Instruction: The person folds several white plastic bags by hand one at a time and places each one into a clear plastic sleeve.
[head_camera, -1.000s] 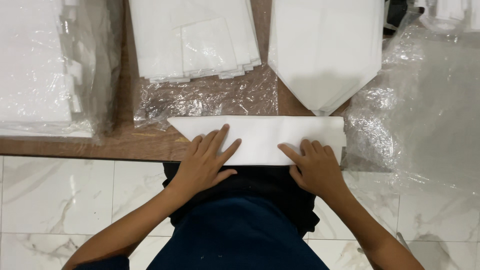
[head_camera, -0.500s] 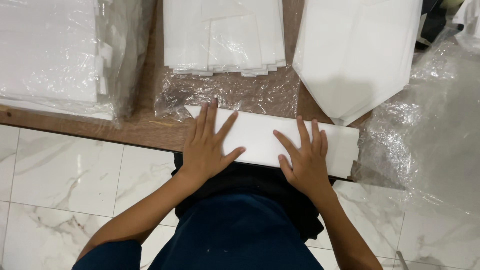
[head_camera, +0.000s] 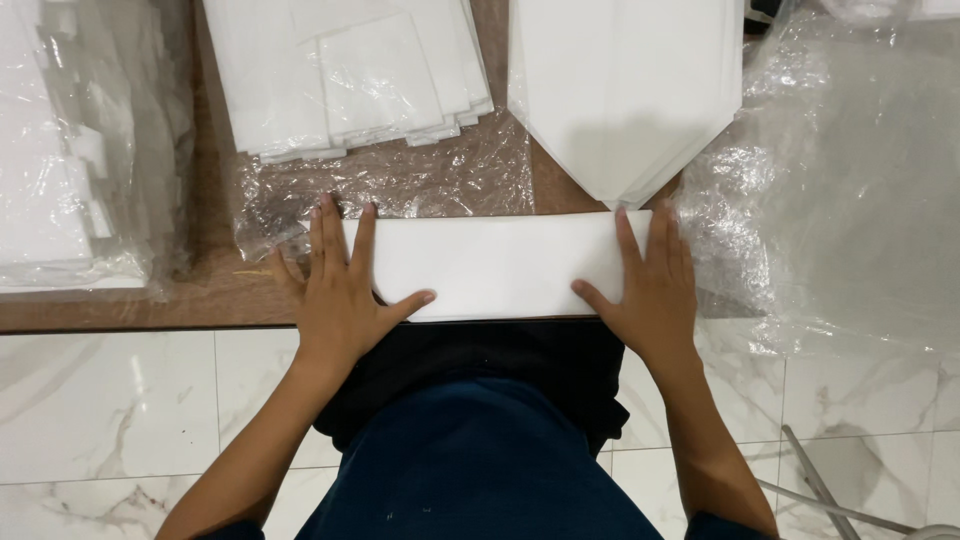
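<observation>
At the near edge of the wooden table (head_camera: 215, 300), a folded white sheet (head_camera: 495, 265) is lying as a long flat strip, and both hands are pressing down on it with fingers spread. Left hand (head_camera: 340, 295) is covering the strip's left end, thumb reaching along the near edge; right hand (head_camera: 650, 290) is flattening the right end. Neither hand is gripping; the palms are lying open, well apart.

Judging by its crisp edges, the sheet is looking light and thin, limp enough to bend yet holding a fold, probably a little slippery on the crinkled clear plastic film (head_camera: 400, 185) beneath it. Pinching the two short ends looks like the surest hold.

Whether it is paper or non-woven fabric is hard to tell. Beyond it, a stack of white folded pieces (head_camera: 340, 75) and a pointed white stack (head_camera: 625, 90) are being cut off by the top edge, and a wrapped white bundle (head_camera: 60, 150) is running off the left.
</observation>
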